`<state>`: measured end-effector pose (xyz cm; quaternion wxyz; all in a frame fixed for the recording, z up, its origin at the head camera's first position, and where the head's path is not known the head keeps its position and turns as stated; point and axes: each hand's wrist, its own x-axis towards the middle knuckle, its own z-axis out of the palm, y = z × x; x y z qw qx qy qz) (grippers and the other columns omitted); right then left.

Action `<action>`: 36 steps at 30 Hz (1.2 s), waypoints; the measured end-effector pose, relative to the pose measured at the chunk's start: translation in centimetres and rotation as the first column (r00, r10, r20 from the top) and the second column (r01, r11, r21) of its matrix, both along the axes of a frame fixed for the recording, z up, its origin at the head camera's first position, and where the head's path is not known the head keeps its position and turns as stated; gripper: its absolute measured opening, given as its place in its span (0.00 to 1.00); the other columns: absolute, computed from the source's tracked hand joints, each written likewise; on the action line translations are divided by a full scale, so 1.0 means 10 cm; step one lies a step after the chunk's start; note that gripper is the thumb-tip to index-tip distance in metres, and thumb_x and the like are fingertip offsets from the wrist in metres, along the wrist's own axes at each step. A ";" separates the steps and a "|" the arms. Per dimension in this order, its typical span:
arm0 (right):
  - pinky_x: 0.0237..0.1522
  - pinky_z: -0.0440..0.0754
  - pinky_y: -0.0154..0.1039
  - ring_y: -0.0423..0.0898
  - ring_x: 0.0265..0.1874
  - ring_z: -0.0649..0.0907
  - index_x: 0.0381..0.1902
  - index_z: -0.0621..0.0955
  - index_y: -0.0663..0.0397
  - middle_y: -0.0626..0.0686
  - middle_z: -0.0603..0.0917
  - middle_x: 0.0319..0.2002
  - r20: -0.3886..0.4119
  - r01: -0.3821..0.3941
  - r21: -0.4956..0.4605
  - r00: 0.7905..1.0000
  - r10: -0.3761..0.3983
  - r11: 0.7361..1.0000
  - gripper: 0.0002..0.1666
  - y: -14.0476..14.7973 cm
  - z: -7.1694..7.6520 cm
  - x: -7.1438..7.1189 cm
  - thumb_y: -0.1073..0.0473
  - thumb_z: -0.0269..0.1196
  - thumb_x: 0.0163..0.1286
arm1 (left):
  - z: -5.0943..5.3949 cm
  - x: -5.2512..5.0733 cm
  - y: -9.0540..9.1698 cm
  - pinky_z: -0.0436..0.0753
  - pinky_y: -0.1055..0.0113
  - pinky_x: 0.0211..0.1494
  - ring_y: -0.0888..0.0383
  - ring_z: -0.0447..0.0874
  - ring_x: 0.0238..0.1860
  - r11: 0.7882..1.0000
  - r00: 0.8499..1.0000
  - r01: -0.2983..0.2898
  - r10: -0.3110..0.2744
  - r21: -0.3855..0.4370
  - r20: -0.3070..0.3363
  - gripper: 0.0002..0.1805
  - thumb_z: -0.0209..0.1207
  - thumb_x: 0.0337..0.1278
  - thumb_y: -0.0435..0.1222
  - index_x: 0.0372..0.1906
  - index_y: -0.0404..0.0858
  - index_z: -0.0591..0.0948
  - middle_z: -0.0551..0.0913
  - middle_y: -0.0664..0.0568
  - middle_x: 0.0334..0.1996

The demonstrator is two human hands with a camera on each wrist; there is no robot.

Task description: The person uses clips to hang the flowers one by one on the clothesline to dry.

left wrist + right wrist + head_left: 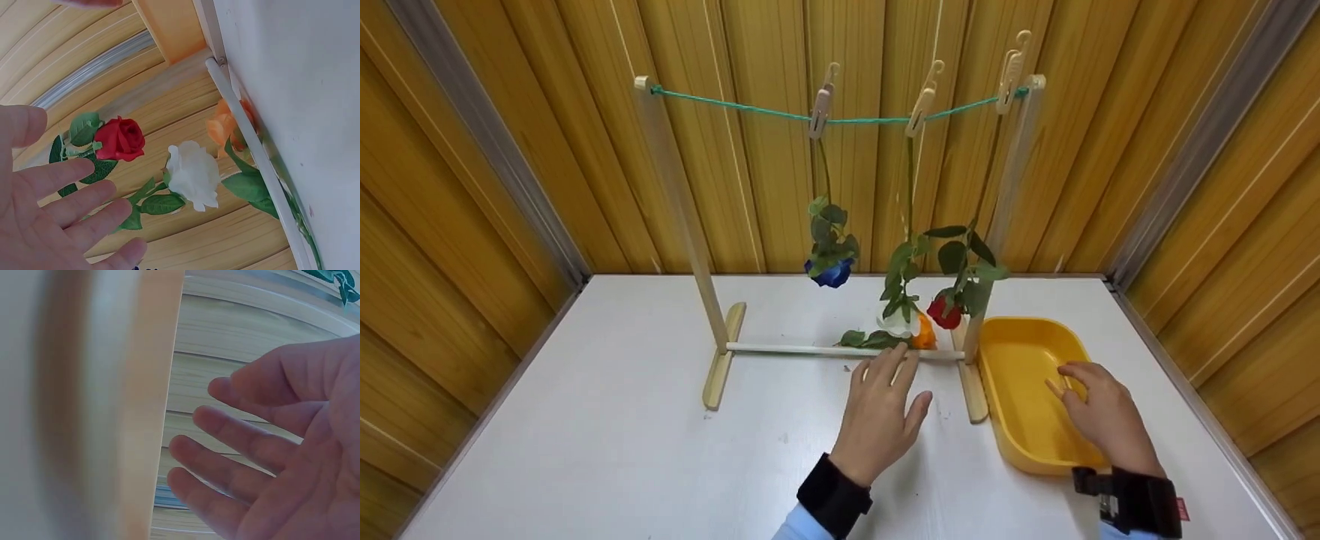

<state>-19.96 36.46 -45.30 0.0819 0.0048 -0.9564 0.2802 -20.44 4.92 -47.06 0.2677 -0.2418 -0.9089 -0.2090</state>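
My left hand [877, 420], fingers spread and holding nothing, is over the rack's bottom bar [787, 349]. Just beyond its fingertips, an orange rose [924, 334] lies on the table with its leaves behind the bar. In the left wrist view, a white rose [194, 175] and a red rose [120, 139] hang beside the open left hand [62, 208]. Over the yellow basin [1024, 450] is my right hand [1110, 416]; the right wrist view shows that hand [270, 444] empty, its fingers loosely bent. A blue rose [830, 273] hangs further left.
A green cord [735, 107] runs between the rack's wooden posts [682, 202]. A purplish clothespin [820, 111] and two cream ones [921, 111] hold the hanging stems on it. Wood-patterned walls [780, 45] stand around the white table [607, 420].
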 end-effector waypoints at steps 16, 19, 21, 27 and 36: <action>0.66 0.66 0.72 0.78 0.66 0.68 0.64 0.74 0.79 0.82 0.66 0.66 0.100 -0.028 0.011 0.995 0.027 1.000 0.26 0.09 -0.09 -0.07 0.65 0.55 0.74 | -0.13 0.04 0.29 0.76 0.50 0.68 0.51 0.76 0.68 0.995 0.994 0.071 -0.065 -0.064 0.083 0.25 0.58 0.74 0.50 0.67 0.42 0.80 0.78 0.48 0.69; 0.67 0.65 0.73 0.79 0.66 0.66 0.64 0.74 0.79 0.82 0.65 0.67 0.119 -0.032 0.013 0.992 0.030 0.999 0.26 0.09 -0.11 -0.07 0.64 0.55 0.75 | -0.15 0.04 0.33 0.76 0.51 0.67 0.52 0.77 0.67 0.994 0.994 0.077 -0.070 -0.081 0.085 0.25 0.57 0.75 0.50 0.67 0.42 0.80 0.78 0.48 0.68; 0.67 0.64 0.73 0.79 0.66 0.67 0.64 0.74 0.79 0.83 0.65 0.66 0.123 -0.038 0.015 0.992 0.036 0.999 0.26 0.09 -0.11 -0.08 0.64 0.55 0.75 | -0.17 0.04 0.36 0.77 0.51 0.66 0.52 0.78 0.66 0.993 0.994 0.079 -0.072 -0.088 0.078 0.25 0.57 0.74 0.50 0.66 0.42 0.81 0.79 0.48 0.67; 0.65 0.68 0.72 0.77 0.63 0.72 0.61 0.75 0.79 0.82 0.70 0.63 0.154 -0.058 0.032 0.987 0.053 0.998 0.25 0.10 -0.15 -0.11 0.63 0.57 0.74 | -0.22 0.05 0.42 0.77 0.52 0.66 0.53 0.78 0.65 0.990 0.992 0.092 -0.081 -0.111 0.100 0.24 0.55 0.76 0.51 0.66 0.43 0.80 0.79 0.49 0.67; 0.58 0.75 0.65 0.66 0.51 0.76 0.63 0.72 0.81 0.81 0.72 0.63 0.323 -0.063 0.040 0.945 0.047 0.997 0.30 0.11 -0.17 -0.14 0.58 0.55 0.75 | -0.24 0.05 0.43 0.78 0.53 0.65 0.53 0.79 0.65 0.987 0.990 0.100 -0.086 -0.129 0.111 0.24 0.56 0.75 0.51 0.66 0.43 0.81 0.79 0.49 0.67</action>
